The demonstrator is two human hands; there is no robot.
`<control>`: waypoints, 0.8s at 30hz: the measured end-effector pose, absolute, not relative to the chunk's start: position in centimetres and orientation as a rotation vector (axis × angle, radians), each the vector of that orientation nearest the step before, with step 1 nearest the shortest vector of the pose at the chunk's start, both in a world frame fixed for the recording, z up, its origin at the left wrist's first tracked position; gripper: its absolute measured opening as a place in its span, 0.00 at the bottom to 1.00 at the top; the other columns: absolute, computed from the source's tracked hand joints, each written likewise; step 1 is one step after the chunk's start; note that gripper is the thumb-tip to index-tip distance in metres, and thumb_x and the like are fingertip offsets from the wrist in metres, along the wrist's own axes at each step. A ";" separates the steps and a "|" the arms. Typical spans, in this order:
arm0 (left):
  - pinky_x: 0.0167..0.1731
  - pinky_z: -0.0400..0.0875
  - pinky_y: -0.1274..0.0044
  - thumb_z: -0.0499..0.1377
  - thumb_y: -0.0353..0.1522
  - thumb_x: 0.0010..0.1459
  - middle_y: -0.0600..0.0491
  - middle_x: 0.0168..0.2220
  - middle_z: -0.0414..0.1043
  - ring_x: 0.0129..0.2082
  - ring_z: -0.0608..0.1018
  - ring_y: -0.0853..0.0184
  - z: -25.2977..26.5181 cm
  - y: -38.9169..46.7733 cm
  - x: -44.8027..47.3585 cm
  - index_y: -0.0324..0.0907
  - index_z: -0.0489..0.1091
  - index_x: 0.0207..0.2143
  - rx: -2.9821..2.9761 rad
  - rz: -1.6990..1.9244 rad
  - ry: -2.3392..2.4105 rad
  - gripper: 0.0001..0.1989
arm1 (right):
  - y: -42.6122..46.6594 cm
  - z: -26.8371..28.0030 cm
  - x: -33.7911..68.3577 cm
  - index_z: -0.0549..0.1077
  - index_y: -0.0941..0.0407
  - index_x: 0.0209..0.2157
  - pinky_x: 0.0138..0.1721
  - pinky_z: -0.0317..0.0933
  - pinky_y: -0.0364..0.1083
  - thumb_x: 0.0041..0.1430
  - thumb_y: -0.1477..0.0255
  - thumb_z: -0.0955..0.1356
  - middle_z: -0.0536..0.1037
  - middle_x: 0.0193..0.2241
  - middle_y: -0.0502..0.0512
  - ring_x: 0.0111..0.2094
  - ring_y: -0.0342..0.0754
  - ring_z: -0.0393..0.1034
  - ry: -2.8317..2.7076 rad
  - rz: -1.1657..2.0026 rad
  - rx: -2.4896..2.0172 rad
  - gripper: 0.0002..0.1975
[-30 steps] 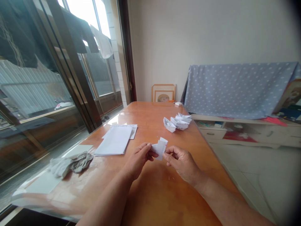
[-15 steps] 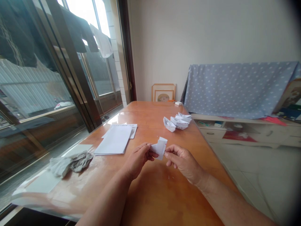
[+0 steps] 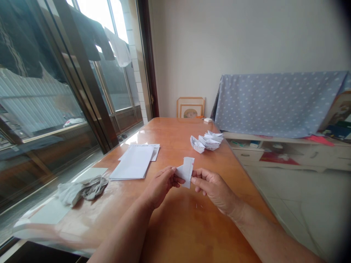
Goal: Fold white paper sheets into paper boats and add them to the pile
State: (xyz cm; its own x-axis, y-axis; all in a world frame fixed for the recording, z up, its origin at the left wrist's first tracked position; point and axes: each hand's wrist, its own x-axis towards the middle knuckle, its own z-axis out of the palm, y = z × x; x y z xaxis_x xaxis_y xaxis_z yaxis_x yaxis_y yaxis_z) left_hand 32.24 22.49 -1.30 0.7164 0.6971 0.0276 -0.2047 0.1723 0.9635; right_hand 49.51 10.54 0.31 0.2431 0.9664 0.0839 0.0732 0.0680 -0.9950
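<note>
One small, folded piece of white paper (image 3: pixel 187 172) is held just above the glossy brown wooden table (image 3: pixel 170 230), between the hands, its longer edge near upright. The bare left hand (image 3: pixel 163 182) grips its left side; the bare right hand (image 3: pixel 212 187) pinches its right edge, so both are equally near. Beyond lie folded white paper boats (image 3: pixel 210 142). Compared with a second ago, the paper stands straighter, its top slightly higher.

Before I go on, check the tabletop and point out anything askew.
A gray cloth lies crumpled near the left edge of the table, looking untidy; beneath the white paper stack, another sheet juts out at an angle.
</note>
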 end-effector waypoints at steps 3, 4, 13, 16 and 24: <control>0.38 0.68 0.71 0.55 0.44 0.66 0.45 0.36 0.76 0.38 0.77 0.61 -1.2 22.4 32.2 0.38 0.74 0.39 1.249 0.649 0.472 0.19 | 10.5 0.5 49.5 0.79 0.53 0.40 0.34 0.58 0.45 0.60 0.62 0.69 0.79 0.36 0.52 0.33 0.46 0.66 -1.184 0.917 -1.276 0.12; 0.38 0.68 0.71 0.55 0.44 0.66 0.44 0.36 0.76 0.39 0.77 0.61 -1.1 22.4 32.2 0.37 0.74 0.39 1.251 0.636 0.468 0.19 | 10.5 0.5 49.5 0.80 0.54 0.40 0.35 0.58 0.45 0.60 0.61 0.69 0.79 0.36 0.52 0.34 0.47 0.66 -1.204 0.896 -1.273 0.13; 0.41 0.67 0.71 0.54 0.42 0.67 0.46 0.37 0.75 0.38 0.74 0.62 -0.3 21.8 32.1 0.39 0.76 0.43 1.342 0.654 0.397 0.18 | 9.9 0.3 49.0 0.73 0.50 0.56 0.19 0.48 0.42 0.63 0.56 0.66 0.76 0.25 0.49 0.17 0.39 0.57 -1.237 1.253 -1.282 0.23; 0.43 0.66 0.71 0.54 0.42 0.67 0.46 0.40 0.75 0.39 0.73 0.62 0.0 21.6 32.0 0.39 0.77 0.46 1.383 0.646 0.388 0.18 | 10.1 -0.1 48.7 0.76 0.50 0.53 0.20 0.54 0.42 0.64 0.53 0.65 0.79 0.34 0.53 0.18 0.39 0.60 -1.238 1.182 -1.294 0.23; 0.47 0.64 0.69 0.53 0.44 0.67 0.47 0.41 0.75 0.44 0.74 0.60 0.3 21.1 32.0 0.40 0.76 0.47 1.360 0.589 0.374 0.19 | 10.4 -0.7 49.3 0.78 0.52 0.50 0.25 0.58 0.43 0.64 0.55 0.66 0.77 0.31 0.53 0.25 0.42 0.63 -1.222 1.061 -1.325 0.20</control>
State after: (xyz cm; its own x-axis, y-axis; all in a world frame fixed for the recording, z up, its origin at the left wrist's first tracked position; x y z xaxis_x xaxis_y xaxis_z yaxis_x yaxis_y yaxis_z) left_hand 32.02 21.09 0.33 0.8006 0.5933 0.0836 -0.1763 0.0998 0.9793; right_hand 49.29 10.41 -0.72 0.1035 0.9943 0.0254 0.1141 0.0135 -0.9934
